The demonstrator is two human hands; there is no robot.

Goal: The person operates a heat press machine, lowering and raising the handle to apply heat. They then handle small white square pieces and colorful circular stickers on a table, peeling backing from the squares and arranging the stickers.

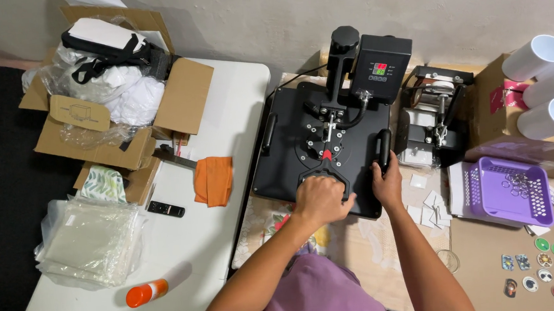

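The heat press (321,143) lies closed flat, the left hand (320,199) clenched around its front handle and the right hand (388,184) grasping its side handle, with pressing apparently under way.

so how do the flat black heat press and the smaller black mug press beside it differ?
The flat black heat press is wide, with a broad slab-like top plate; the smaller black mug press is narrow and compact. Both hands are on the heat press, the left hand on its front, the right hand gripping its side handle; the mug press is untouched. Both are black and stand against the wall.
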